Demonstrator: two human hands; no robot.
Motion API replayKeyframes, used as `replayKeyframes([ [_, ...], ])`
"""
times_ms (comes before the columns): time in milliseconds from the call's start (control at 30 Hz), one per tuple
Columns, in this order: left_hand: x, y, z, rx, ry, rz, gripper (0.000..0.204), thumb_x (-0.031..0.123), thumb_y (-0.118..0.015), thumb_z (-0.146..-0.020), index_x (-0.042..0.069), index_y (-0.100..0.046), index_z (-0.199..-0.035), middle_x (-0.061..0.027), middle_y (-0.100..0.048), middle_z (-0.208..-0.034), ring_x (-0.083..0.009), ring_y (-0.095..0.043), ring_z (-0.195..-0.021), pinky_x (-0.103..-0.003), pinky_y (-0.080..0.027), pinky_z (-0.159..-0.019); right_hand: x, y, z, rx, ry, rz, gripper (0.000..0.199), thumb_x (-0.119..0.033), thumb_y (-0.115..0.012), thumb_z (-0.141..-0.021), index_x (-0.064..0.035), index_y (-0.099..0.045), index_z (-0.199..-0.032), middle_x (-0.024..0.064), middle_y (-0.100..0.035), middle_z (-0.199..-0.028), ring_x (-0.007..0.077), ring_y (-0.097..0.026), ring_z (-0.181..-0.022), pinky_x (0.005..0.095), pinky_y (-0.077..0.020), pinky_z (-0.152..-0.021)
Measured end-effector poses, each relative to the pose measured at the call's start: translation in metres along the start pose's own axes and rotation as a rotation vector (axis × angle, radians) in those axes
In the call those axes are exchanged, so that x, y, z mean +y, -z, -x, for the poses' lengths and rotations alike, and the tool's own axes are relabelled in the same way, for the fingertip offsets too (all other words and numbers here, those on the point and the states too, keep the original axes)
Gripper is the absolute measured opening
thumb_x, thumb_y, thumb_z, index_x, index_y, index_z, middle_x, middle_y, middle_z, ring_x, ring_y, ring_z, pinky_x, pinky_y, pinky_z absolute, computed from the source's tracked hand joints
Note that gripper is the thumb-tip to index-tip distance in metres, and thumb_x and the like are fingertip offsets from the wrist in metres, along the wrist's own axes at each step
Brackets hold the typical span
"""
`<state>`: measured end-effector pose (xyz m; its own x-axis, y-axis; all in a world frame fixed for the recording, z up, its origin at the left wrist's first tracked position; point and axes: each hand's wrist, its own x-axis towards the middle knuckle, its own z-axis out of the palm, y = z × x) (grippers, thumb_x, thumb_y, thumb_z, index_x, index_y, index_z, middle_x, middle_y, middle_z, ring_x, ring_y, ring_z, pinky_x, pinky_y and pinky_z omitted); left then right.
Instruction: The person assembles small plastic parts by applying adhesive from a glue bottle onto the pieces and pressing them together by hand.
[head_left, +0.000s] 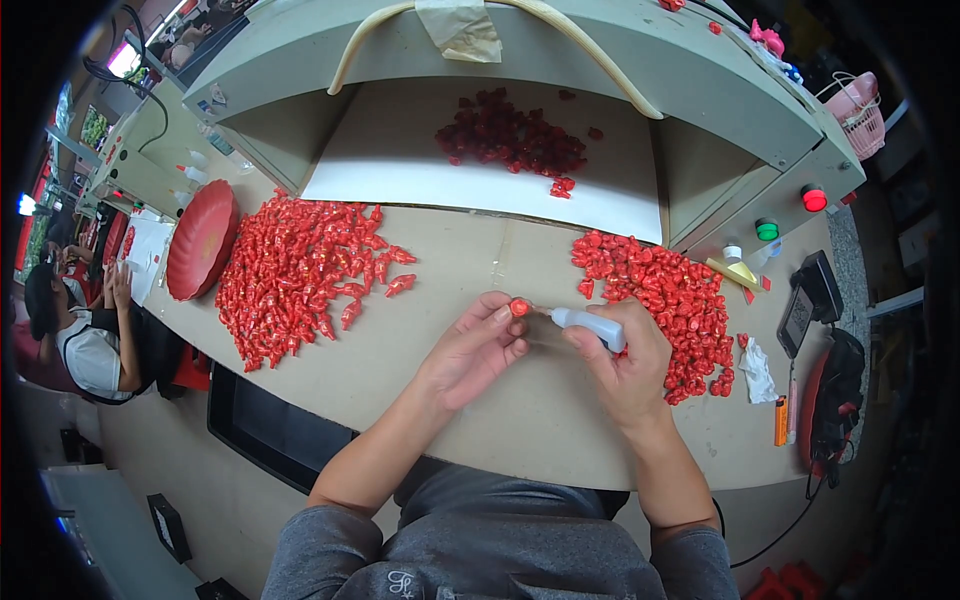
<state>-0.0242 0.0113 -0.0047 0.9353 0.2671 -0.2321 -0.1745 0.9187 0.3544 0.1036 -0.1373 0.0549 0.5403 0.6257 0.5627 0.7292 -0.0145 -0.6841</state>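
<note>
Left hand (pixel 478 345): fingers pinched on small red piece (pixel 519 307), mid-bench | Right hand (pixel 625 365): fingers clamped around white squeeze bottle (pixel 590 325), nozzle at piece | Handling: piece judged light, rigid, easily dropped; grip its sides | Red heaps (pixel 300 275) left, (pixel 670 300) right.

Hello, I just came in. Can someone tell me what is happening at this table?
A person sits at a beige worktable. The left hand pinches one small red plastic piece at its fingertips. The right hand grips a small white squeeze bottle, its nozzle pointing at that piece. A large pile of similar red pieces lies to the left beside a round red tray, another pile lies to the right, and a third, darker pile sits inside the grey machine opening behind.
</note>
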Motion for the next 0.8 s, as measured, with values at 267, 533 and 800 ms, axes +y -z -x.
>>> replayKeyframes([
  [267, 0.001, 0.001, 0.0, 0.024, -0.029, -0.017, 0.013, 0.006, -0.057, -0.093, 0.011, -0.058, -0.106, -0.0055, -0.063, -0.108, -0.0117, -0.059, -0.093, -0.028, -0.052, -0.082, 0.0, -0.001, 0.0, -0.002, -0.014, 0.011, 0.03, -0.015, -0.082, -0.071, -0.0026, -0.06, -0.087, 0.0099, -0.057, -0.074, 0.025, -0.058, -0.064, 0.0333, -0.0455, -0.055],
  [533, 0.001, 0.0, 0.001, 0.042, -0.05, -0.026, 0.02, 0.004, -0.059, -0.092, 0.011, -0.059, -0.11, -0.0049, -0.062, -0.112, -0.0125, -0.059, -0.096, -0.028, -0.051, -0.083, -0.001, 0.0, 0.001, -0.029, -0.059, -0.023, 0.029, -0.015, -0.081, -0.073, -0.0029, -0.06, -0.087, 0.0097, -0.058, -0.074, 0.0238, -0.058, -0.064, 0.0322, -0.0452, -0.055],
  [800, 0.006, -0.005, -0.002, 0.064, -0.058, 0.024, 0.015, 0.016, -0.056, -0.096, 0.011, -0.058, -0.11, -0.0024, -0.059, -0.1, -0.0111, -0.056, -0.086, -0.026, -0.049, -0.079, 0.012, 0.025, -0.018, 0.038, -0.499, -0.545, 0.019, -0.008, -0.069, -0.086, -0.0029, -0.053, -0.095, 0.002, -0.059, -0.085, 0.0059, -0.054, -0.071, 0.0211, -0.0451, -0.061],
])
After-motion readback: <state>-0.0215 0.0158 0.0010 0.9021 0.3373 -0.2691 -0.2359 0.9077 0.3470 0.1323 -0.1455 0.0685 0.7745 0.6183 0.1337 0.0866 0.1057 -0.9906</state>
